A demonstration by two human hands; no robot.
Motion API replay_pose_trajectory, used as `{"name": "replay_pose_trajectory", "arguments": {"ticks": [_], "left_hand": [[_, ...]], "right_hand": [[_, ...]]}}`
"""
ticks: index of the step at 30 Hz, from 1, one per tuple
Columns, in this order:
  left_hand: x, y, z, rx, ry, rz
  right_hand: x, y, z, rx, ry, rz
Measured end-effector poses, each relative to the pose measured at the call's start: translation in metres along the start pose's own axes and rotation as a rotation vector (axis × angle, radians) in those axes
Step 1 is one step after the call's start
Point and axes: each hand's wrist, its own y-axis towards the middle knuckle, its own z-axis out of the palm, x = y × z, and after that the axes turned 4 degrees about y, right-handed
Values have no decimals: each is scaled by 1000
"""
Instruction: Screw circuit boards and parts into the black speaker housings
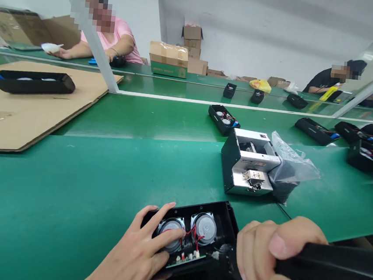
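Note:
An open black speaker housing [228, 221] lies at the near edge of the green bench, with two round grey speaker drivers [204, 227], red wires and a small circuit board inside. My left hand [139, 252] rests on its left side, fingers spread over the left driver. My right hand [270, 258] is wrapped round a black power screwdriver [331, 277], whose tip end points at the housing's right side. The bit itself is hidden behind my fingers.
A grey screw feeder box [248, 168] with a plastic bag [291, 161] stands just beyond. More black housings [223, 119] lie on the belt. A cardboard sheet [17, 115] carries a black tray [30, 82] at left. Two other people sit across the line, by cardboard boxes [168, 59].

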Motion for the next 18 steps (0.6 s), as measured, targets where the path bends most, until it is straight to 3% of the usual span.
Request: {"name": "replay_pose_trajectory", "arguments": {"ticks": [7, 13, 18], "left_hand": [[-1, -2, 1, 12, 2, -7], [-1, -3, 4, 14, 3, -11], [1, -4, 5, -10, -19, -17]], "right_hand": [[-2, -5, -6, 37, -118, 78], [5, 1, 29, -132, -217, 129], [4, 8, 43, -138, -197, 99]]}}
